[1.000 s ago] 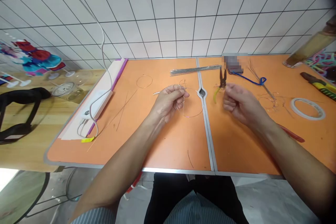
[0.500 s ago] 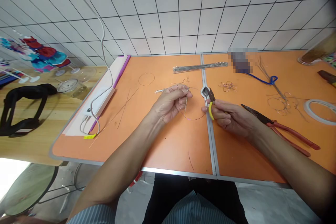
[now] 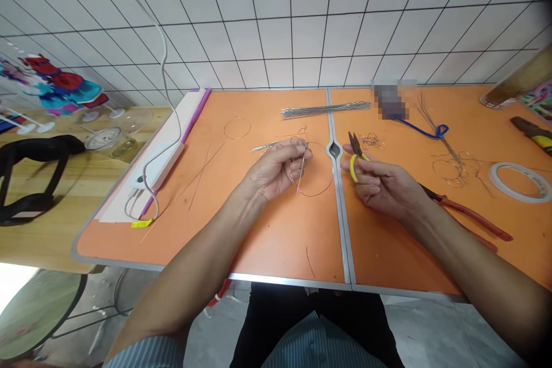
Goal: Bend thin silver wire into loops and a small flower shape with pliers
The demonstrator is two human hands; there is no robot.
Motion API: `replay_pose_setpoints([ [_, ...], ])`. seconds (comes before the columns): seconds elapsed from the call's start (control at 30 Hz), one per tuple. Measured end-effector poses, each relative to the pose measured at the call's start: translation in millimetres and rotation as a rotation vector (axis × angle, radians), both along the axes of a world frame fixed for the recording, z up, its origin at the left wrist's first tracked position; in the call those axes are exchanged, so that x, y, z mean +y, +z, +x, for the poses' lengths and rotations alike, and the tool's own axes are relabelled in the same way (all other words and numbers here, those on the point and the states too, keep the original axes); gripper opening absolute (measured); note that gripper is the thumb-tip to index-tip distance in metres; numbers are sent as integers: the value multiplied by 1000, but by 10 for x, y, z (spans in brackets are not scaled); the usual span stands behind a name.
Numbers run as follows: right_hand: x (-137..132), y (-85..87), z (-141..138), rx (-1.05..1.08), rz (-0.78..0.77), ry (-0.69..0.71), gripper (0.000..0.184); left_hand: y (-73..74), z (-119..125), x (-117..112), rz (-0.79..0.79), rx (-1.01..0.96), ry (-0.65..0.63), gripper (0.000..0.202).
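Note:
My left hand [image 3: 282, 167] is closed in a pinch on a thin wire [image 3: 331, 181] bent into a large loop, with small curls above the fingertips. The loop hangs to the right of the fingers, over the orange table. My right hand [image 3: 379, 181] grips small pliers with yellow handles [image 3: 354, 168]. Their dark jaws point up and away, apart from the wire loop. Behind the pliers lies a small tangle of wire [image 3: 371, 141]. Larger pliers with red handles [image 3: 478, 219] lie partly hidden behind my right wrist.
A bundle of straight wires [image 3: 325, 109] lies at the back across the table's seam. A wire ring [image 3: 237, 127] and loose wires are at left, near a white power strip [image 3: 161, 169]. To the right are a white tape roll [image 3: 520, 182] and a blue twisted tie [image 3: 440, 131].
My right hand has moved right with the yellow-handled pliers, away from the wire loop. My left hand keeps its pinch on the wire. The view has shifted slightly.

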State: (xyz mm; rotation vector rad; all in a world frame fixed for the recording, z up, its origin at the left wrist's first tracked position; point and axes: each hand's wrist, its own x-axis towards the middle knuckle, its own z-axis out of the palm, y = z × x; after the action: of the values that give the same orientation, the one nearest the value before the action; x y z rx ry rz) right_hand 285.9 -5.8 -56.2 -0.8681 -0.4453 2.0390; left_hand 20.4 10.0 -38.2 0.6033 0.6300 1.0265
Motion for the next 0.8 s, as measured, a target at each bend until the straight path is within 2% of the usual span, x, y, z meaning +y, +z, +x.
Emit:
replay_pose_setpoints([
  [0.2, -47, -57, -42, -44, -10, 77, 27, 10, -4, 1, -6, 1, -3, 15],
  [0.3, -65, -94, -55, -161, 45, 122, 23, 5, -2, 3, 20, 22, -2, 14],
  [0.37, -67, -82, -52, -342, 169, 157, 26, 4, -2, 3, 42, 48, -9, 14],
  [0.43, -52, -24, -36, -585, 365, 196, 43, 5, -5, 2, 58, 67, -19, 14],
  [0.53, -6, 132, -10, -978, 663, 226, 59, 10, -9, -5, 69, 73, -31, 14],
  [0.6, 20, 226, -18, -1130, 758, 227, 62, 14, -8, -11, 71, 77, -35, 14],
  [0.7, 18, 238, -84, -1023, 651, 289, 62, 22, -3, -16, 77, 83, -32, 15],
  [0.77, -16, 149, -146, -943, 583, 332, 59, 29, -1, -16, 79, 82, -30, 16],
  [0.8, -41, 89, -174, -965, 597, 332, 57, 32, -1, -16, 80, 80, -30, 16],
])
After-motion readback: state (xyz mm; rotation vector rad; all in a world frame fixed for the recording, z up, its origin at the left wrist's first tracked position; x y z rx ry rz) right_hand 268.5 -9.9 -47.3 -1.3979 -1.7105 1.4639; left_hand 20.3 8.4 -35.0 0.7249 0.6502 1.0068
